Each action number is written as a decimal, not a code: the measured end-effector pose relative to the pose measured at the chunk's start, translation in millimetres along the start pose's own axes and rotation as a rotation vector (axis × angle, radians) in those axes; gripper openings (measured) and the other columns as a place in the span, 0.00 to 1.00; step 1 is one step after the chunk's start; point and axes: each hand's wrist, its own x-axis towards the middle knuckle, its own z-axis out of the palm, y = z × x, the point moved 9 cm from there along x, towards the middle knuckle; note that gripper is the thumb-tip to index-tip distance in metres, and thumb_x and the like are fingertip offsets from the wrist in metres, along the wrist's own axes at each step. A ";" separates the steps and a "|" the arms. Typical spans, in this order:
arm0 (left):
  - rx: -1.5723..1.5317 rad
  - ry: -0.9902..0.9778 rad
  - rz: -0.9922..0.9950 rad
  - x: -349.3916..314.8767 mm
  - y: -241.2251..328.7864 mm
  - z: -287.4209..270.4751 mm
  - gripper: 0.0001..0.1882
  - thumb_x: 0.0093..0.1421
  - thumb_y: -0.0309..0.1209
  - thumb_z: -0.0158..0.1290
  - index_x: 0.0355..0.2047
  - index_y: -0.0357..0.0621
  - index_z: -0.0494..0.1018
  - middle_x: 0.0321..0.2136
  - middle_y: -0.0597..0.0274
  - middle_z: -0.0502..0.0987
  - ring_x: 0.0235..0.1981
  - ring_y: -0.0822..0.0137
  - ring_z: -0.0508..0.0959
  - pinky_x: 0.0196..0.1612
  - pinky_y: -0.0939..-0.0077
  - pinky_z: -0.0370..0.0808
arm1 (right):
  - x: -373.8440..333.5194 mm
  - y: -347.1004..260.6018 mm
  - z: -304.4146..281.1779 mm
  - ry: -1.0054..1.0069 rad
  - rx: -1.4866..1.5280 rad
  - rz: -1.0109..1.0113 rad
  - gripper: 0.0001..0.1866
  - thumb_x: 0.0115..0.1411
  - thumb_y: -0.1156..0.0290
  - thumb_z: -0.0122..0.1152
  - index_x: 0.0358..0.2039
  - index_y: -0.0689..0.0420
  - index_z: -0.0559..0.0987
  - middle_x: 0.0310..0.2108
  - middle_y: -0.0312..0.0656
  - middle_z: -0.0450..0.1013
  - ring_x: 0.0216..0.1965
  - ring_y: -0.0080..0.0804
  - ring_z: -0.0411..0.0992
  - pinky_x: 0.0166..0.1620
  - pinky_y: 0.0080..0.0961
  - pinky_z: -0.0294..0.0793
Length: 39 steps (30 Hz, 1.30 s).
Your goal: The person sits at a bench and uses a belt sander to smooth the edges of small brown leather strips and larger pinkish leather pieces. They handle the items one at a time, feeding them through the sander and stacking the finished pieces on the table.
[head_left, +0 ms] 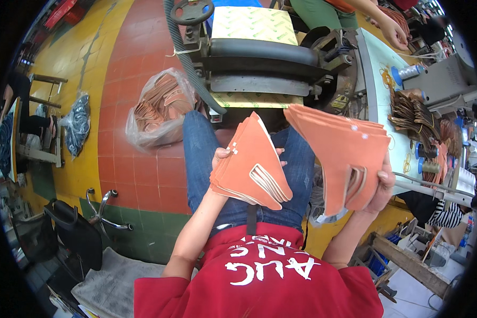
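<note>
My left hand (221, 157) is closed around a stack of salmon-orange cut leather pieces (247, 162), held over my lap. Each piece is roughly triangular with a slot cut through it; the fingertips show past the right edge. Raised further to the right, a second, larger-looking stack of like leather pieces (338, 149) is gripped along its right side by my right hand (382, 186), thumb on the face. The two stacks are apart. Behind them stands a roller machine (259, 58) with a dark cylinder and patterned yellowish sheet.
A clear plastic bag (143, 130) of similar leather pieces sits on the floor at left. On the right, a pale sewing table (379, 79) bears thread spools (408, 71) and bundled dark pieces (416, 114). A co-worker's hand (395, 34) reaches in at top right. A chair (71, 228) stands lower left.
</note>
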 end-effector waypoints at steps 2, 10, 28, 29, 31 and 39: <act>-0.148 -0.108 -0.012 -4.2 2.1 3.1 0.47 0.46 0.44 0.51 0.63 0.37 0.46 0.61 0.31 0.49 0.61 0.32 0.52 0.58 0.35 0.55 | -8.7 -7.2 -2.5 -0.061 0.096 0.046 0.39 0.45 0.69 0.53 0.58 0.70 0.56 0.56 0.56 0.61 0.53 0.44 0.66 0.57 0.37 0.65; 0.181 0.047 -0.003 -5.5 -10.3 -13.6 0.48 0.48 0.51 0.54 0.64 0.44 0.48 0.60 0.38 0.55 0.59 0.29 0.53 0.60 0.36 0.51 | -80.7 -48.5 -88.7 0.094 -0.233 -0.011 0.40 0.39 0.70 0.57 0.55 0.73 0.61 0.50 0.57 0.67 0.51 0.43 0.68 0.56 0.35 0.66; 0.274 0.024 -0.090 13.5 -45.8 14.8 0.53 0.47 0.60 0.55 0.64 0.41 0.46 0.58 0.32 0.57 0.58 0.28 0.56 0.60 0.35 0.51 | -118.4 -142.8 -317.8 0.440 0.094 -0.428 0.21 0.55 0.67 0.48 0.49 0.61 0.69 0.39 0.44 0.74 0.37 0.33 0.73 0.43 0.28 0.72; 0.289 0.038 -0.083 13.0 -47.7 15.1 0.54 0.46 0.60 0.56 0.64 0.42 0.46 0.57 0.32 0.57 0.57 0.27 0.56 0.59 0.34 0.52 | -109.2 -144.1 -320.0 0.397 0.094 -0.390 0.21 0.55 0.67 0.48 0.49 0.61 0.69 0.39 0.44 0.74 0.37 0.34 0.73 0.44 0.28 0.72; 0.166 0.074 -0.081 9.4 -52.0 14.9 0.53 0.43 0.54 0.58 0.64 0.45 0.48 0.59 0.32 0.55 0.60 0.27 0.51 0.59 0.30 0.49 | -97.3 -153.1 -326.0 0.305 0.097 -0.376 0.19 0.56 0.67 0.49 0.48 0.61 0.69 0.37 0.44 0.72 0.34 0.34 0.72 0.39 0.28 0.73; 0.119 0.109 -0.193 14.1 -69.7 6.8 0.54 0.40 0.52 0.57 0.65 0.46 0.46 0.60 0.31 0.51 0.61 0.28 0.47 0.58 0.29 0.48 | -90.9 -193.4 -425.0 0.848 -0.590 -0.334 0.16 0.63 0.67 0.47 0.45 0.65 0.70 0.41 0.44 0.70 0.43 0.35 0.68 0.47 0.32 0.67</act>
